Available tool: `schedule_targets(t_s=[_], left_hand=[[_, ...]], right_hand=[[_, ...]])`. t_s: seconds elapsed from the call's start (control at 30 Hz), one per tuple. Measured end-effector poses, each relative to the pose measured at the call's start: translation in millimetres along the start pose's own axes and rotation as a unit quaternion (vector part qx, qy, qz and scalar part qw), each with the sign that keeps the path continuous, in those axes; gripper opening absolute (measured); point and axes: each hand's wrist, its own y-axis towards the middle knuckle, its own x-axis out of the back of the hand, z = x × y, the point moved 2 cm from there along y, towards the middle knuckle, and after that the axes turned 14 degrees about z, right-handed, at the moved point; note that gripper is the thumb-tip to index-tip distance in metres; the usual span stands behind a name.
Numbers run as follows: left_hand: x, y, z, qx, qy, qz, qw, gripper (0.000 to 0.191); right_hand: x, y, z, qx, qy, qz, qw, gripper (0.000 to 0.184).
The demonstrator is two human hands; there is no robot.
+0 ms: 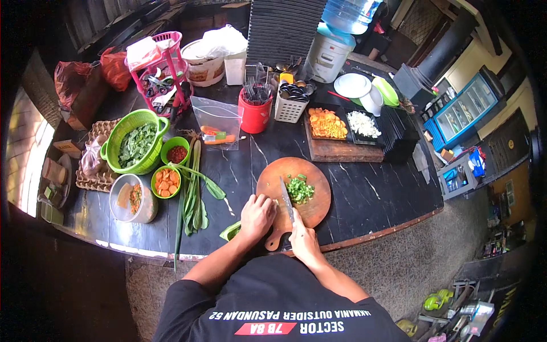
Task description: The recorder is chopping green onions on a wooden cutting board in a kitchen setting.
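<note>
A round wooden cutting board point(318, 213) with a short handle lies at the table's near edge. Chopped green leaves, possibly scallion point(300, 190), form a small heap on it. My right hand point(304, 240) grips a kitchen knife point(286, 196), its blade pointing away from me across the board, just left of the heap. With fingers curled, my left hand point(257, 216) rests at the board's left edge. A small pale piece shows by its fingertips; whether the fingers hold it is hidden. Beside that wrist sits a folded green leaf point(230, 231).
Leafy stalks point(196, 209) lie left, beside bowls of sliced carrot point(166, 183) and red chilli point(177, 154), a clear tub point(143, 213) and a green colander point(109, 157). Beyond stand a red cutlery holder point(255, 115) and trays of chopped carrot point(327, 124) and white pieces point(362, 125).
</note>
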Motion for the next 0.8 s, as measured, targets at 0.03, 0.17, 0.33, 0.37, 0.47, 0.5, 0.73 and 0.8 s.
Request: schedule_targets(t_s=[0.03,0.17,0.33,0.37,0.47,0.5,0.73,0.8], left_hand=[[-0.4,-0.1,0.7,-0.005,-0.009,-0.006,1.000,0.007],[-2.8,-1.1,4.9,0.007,-0.022,0.002,1.000,0.008],[0.0,1.5,2.0,0.008,-0.024,-0.003,1.000,0.010],[0.5,2.7,1.4,0.008,-0.025,-0.003,1.000,0.010],[0.4,1.4,2.4,0.004,-0.017,0.003,1.000,0.010],[0.1,0.9,3.0,0.008,-0.021,0.002,1.000,0.010],[-0.5,1.2,2.7,0.016,-0.028,-0.002,0.999,0.012],[-0.6,1.6,3.1,0.013,-0.028,0.002,1.000,0.012]], right_hand=[[2.6,-1.3,-1.0,0.001,-0.001,0.000,1.000,0.059],[11.6,-10.6,1.8,0.017,0.072,0.042,0.996,0.059],[-2.3,-11.9,-13.1,0.034,0.038,0.053,0.997,0.060],[-3.8,-12.1,-17.0,0.034,0.038,0.054,0.997,0.060],[-4.9,-14.3,-13.4,0.037,0.040,0.047,0.997,0.061],[-3.9,-14.4,-11.4,0.029,0.037,0.051,0.998,0.061],[2.9,-11.5,-7.0,0.013,0.029,0.067,0.997,0.062],[1.6,-10.4,-6.3,0.007,0.005,0.070,0.997,0.060]])
